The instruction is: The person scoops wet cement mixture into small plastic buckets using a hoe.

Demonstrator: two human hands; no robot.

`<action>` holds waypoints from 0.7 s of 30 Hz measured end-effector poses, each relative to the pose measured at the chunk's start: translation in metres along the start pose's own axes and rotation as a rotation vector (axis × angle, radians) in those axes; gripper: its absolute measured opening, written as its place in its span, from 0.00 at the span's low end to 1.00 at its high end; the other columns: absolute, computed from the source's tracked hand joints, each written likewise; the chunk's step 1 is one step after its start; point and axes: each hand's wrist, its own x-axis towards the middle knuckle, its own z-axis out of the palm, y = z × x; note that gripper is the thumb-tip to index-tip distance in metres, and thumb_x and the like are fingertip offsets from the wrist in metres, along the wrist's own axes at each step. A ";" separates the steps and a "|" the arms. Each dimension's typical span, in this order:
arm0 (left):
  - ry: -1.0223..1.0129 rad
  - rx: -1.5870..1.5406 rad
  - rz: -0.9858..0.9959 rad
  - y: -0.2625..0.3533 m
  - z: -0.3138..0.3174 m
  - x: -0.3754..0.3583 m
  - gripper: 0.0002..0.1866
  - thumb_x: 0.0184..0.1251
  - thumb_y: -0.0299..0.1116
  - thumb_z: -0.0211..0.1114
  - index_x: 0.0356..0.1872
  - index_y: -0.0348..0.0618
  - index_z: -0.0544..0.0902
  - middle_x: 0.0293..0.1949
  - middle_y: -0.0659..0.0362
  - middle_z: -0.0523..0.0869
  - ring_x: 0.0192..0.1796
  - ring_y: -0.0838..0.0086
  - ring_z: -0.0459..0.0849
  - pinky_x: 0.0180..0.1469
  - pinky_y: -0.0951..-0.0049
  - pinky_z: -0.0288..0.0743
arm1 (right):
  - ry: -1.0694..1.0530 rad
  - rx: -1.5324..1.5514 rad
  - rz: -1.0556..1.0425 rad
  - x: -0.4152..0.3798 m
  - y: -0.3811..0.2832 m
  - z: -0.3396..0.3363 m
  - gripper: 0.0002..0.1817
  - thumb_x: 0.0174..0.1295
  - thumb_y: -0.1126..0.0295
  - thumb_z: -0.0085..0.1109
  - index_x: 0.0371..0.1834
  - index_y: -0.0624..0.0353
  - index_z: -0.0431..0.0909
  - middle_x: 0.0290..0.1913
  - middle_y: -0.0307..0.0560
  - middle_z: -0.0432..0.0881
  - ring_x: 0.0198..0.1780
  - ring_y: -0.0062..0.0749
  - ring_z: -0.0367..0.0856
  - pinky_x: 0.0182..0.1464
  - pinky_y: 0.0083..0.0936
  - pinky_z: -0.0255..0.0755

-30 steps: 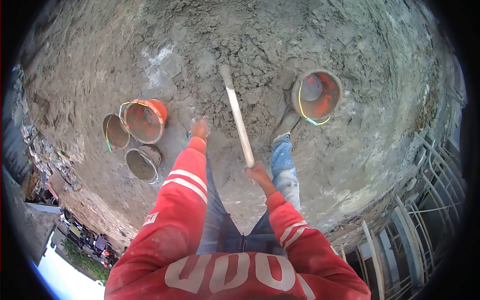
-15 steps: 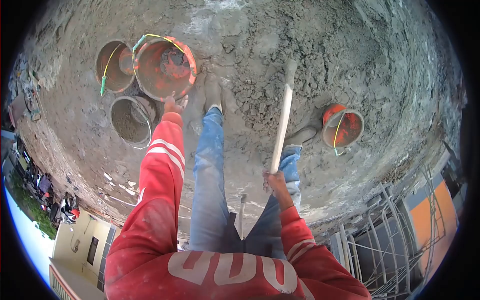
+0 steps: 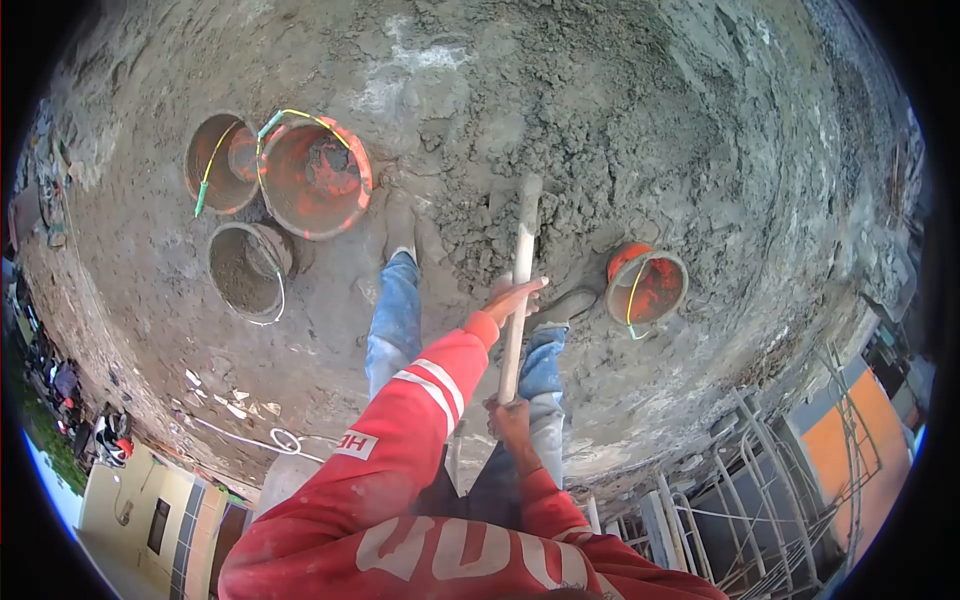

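Left hand (image 3: 512,297) now reaches handle (image 3: 519,290); orange bucket (image 3: 646,288) beside.

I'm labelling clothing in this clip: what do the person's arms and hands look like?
Both arms wear long red sleeves: the left sleeve has two white stripes across the forearm and a white letter patch near the upper arm; the right sleeve is dusty. The left hand and right hand are bare, without gloves.
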 end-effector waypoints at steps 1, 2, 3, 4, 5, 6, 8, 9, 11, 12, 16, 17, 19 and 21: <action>0.113 0.055 -0.044 -0.013 0.010 0.003 0.23 0.52 0.46 0.75 0.40 0.41 0.77 0.29 0.59 0.80 0.26 0.74 0.81 0.27 0.72 0.74 | 0.002 -0.041 -0.003 -0.018 0.008 -0.004 0.06 0.54 0.72 0.62 0.30 0.60 0.75 0.17 0.37 0.71 0.13 0.21 0.69 0.13 0.22 0.63; 0.238 0.109 -0.089 -0.026 0.011 0.002 0.21 0.51 0.43 0.76 0.36 0.40 0.76 0.23 0.61 0.79 0.20 0.76 0.78 0.21 0.74 0.71 | -0.005 -0.045 0.002 -0.029 0.021 -0.007 0.06 0.54 0.72 0.62 0.30 0.60 0.75 0.17 0.37 0.71 0.13 0.21 0.69 0.13 0.22 0.63; 0.253 0.103 -0.086 -0.035 0.011 -0.012 0.21 0.51 0.43 0.76 0.36 0.40 0.76 0.23 0.61 0.79 0.20 0.76 0.78 0.21 0.74 0.71 | 0.019 -0.162 0.007 -0.036 0.032 -0.009 0.07 0.54 0.72 0.62 0.31 0.62 0.76 0.18 0.41 0.74 0.15 0.26 0.73 0.15 0.25 0.66; 0.347 0.152 -0.036 -0.040 0.009 -0.031 0.20 0.52 0.41 0.76 0.34 0.40 0.76 0.19 0.63 0.77 0.17 0.76 0.75 0.18 0.74 0.69 | 0.044 -0.271 0.002 -0.037 0.040 -0.008 0.08 0.54 0.72 0.63 0.32 0.64 0.77 0.19 0.45 0.77 0.16 0.31 0.77 0.17 0.28 0.69; 0.437 0.204 0.014 -0.036 0.005 -0.042 0.19 0.52 0.39 0.76 0.31 0.39 0.75 0.15 0.64 0.75 0.13 0.77 0.72 0.16 0.74 0.66 | 0.035 -0.266 -0.009 -0.031 0.053 -0.002 0.08 0.54 0.72 0.63 0.32 0.64 0.77 0.19 0.45 0.77 0.16 0.31 0.77 0.17 0.28 0.69; 0.443 0.207 0.018 -0.025 -0.002 -0.049 0.19 0.52 0.39 0.76 0.31 0.39 0.75 0.15 0.64 0.75 0.13 0.77 0.72 0.16 0.74 0.66 | 0.109 -0.411 -0.211 -0.022 0.071 0.004 0.09 0.53 0.72 0.62 0.33 0.65 0.77 0.21 0.52 0.79 0.20 0.38 0.80 0.21 0.32 0.71; 0.478 0.164 0.113 0.004 -0.019 -0.058 0.17 0.55 0.36 0.74 0.31 0.40 0.73 0.16 0.64 0.74 0.14 0.79 0.71 0.15 0.75 0.65 | 0.175 -0.538 -0.429 -0.011 0.061 0.016 0.11 0.52 0.72 0.61 0.35 0.69 0.78 0.24 0.62 0.81 0.28 0.50 0.84 0.30 0.39 0.74; 0.476 0.130 0.198 0.028 -0.029 -0.059 0.16 0.55 0.35 0.73 0.31 0.40 0.72 0.16 0.64 0.73 0.14 0.79 0.71 0.15 0.75 0.65 | 0.166 -0.514 -0.439 -0.005 0.029 0.032 0.12 0.51 0.72 0.61 0.36 0.71 0.78 0.25 0.67 0.81 0.32 0.55 0.84 0.34 0.41 0.74; 0.459 0.068 0.368 0.095 -0.056 -0.045 0.16 0.57 0.33 0.72 0.33 0.42 0.70 0.16 0.65 0.72 0.14 0.80 0.69 0.15 0.75 0.64 | 0.100 -0.455 -0.428 0.016 -0.043 0.063 0.13 0.51 0.71 0.60 0.36 0.70 0.78 0.30 0.69 0.81 0.37 0.63 0.82 0.40 0.47 0.75; 0.434 0.057 0.463 0.132 -0.074 -0.032 0.16 0.57 0.33 0.72 0.32 0.42 0.70 0.17 0.63 0.74 0.14 0.80 0.71 0.16 0.75 0.65 | 0.096 -0.528 -0.529 0.041 -0.070 0.081 0.14 0.51 0.72 0.60 0.38 0.71 0.77 0.30 0.69 0.81 0.38 0.64 0.81 0.40 0.47 0.75; 0.561 0.211 0.805 0.308 -0.113 -0.019 0.16 0.58 0.32 0.70 0.37 0.35 0.73 0.21 0.57 0.80 0.17 0.75 0.79 0.20 0.72 0.73 | 0.063 -0.445 -0.897 0.092 -0.235 0.171 0.21 0.51 0.71 0.62 0.46 0.73 0.74 0.35 0.71 0.81 0.42 0.66 0.80 0.46 0.47 0.75; 0.630 0.287 0.872 0.335 -0.133 0.008 0.18 0.58 0.33 0.70 0.39 0.32 0.72 0.21 0.56 0.80 0.18 0.74 0.80 0.21 0.72 0.74 | 0.074 -0.467 -1.002 0.111 -0.260 0.188 0.24 0.50 0.69 0.65 0.48 0.73 0.73 0.38 0.68 0.81 0.45 0.64 0.80 0.49 0.46 0.75; 0.661 0.325 0.925 0.374 -0.156 0.037 0.19 0.58 0.34 0.71 0.40 0.30 0.73 0.22 0.54 0.81 0.18 0.70 0.81 0.24 0.69 0.78 | 0.106 -0.483 -1.029 0.140 -0.298 0.219 0.20 0.49 0.68 0.64 0.42 0.70 0.76 0.38 0.68 0.82 0.44 0.62 0.81 0.47 0.46 0.75; 0.716 0.417 0.807 0.371 -0.173 0.062 0.20 0.57 0.35 0.70 0.41 0.28 0.73 0.24 0.53 0.82 0.20 0.68 0.82 0.27 0.68 0.79 | 0.075 -0.533 -0.916 0.132 -0.300 0.225 0.19 0.49 0.66 0.64 0.41 0.70 0.76 0.40 0.67 0.81 0.45 0.61 0.81 0.47 0.45 0.75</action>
